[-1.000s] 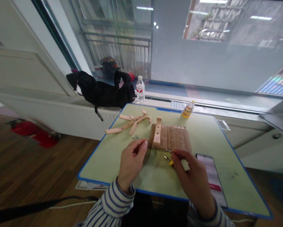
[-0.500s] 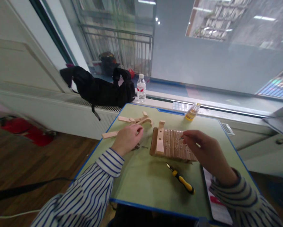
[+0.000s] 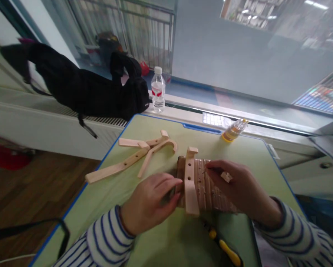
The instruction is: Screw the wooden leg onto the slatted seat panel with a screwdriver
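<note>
A ribbed brown wooden panel with a pale wooden bar across it lies on the green table. My left hand rests against the panel's left end, fingers curled onto it. My right hand lies over the panel's right half, its fingertips pinched on a small thin metal piece, possibly a screw, held at the panel's holes. A yellow-handled screwdriver lies on the table just in front of the panel, below my right wrist.
Curved pale wooden pieces lie to the left on the table. A small yellow bottle stands at the far edge. On the windowsill are a water bottle and a black bag. A black cable crosses the wooden floor at left.
My left hand came from the curved pieces to the panel's left end. The right hand stayed pinched over the panel. The view has moved closer and lower.
</note>
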Demonstrator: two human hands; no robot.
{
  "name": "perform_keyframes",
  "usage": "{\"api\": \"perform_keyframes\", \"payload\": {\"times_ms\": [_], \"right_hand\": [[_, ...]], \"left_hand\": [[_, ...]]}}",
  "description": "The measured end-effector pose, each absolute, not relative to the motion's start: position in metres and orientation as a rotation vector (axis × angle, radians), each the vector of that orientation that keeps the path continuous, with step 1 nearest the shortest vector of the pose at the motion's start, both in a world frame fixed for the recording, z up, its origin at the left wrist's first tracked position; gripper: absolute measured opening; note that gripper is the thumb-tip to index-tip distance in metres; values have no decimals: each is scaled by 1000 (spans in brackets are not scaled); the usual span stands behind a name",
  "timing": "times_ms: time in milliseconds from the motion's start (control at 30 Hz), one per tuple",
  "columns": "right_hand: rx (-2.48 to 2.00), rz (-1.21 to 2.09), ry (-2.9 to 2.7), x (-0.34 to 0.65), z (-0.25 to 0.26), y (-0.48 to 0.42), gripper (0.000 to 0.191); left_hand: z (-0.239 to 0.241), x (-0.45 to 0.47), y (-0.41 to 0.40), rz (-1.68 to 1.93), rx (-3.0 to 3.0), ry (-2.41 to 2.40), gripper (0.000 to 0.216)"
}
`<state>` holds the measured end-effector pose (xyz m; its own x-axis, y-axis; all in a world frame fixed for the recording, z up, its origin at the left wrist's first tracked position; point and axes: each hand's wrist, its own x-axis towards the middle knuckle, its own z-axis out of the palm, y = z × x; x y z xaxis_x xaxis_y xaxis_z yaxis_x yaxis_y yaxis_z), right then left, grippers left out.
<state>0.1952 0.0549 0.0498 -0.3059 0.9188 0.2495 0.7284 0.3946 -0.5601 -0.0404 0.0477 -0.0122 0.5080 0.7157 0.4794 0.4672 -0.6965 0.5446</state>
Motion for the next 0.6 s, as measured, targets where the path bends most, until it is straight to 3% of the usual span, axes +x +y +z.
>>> {"api": "perform_keyframes", "payload": {"times_ms": [133,300,433,600], "right_hand": [[-1347,492,-2168,189,39,65,12],[-1311,579,-2269,187,31,75,11],[-1234,633,-2318,186,29,81,10],[-1136,643,-2385,182,26,84,11]], "left_hand": [[-14,-42,47,1027,2475,874,41],[-11,-40,47,1012,2594,838,38],[-5,-38,52,999,2662,789,23],[-2,-38,56,981,2656,756,30]]}}
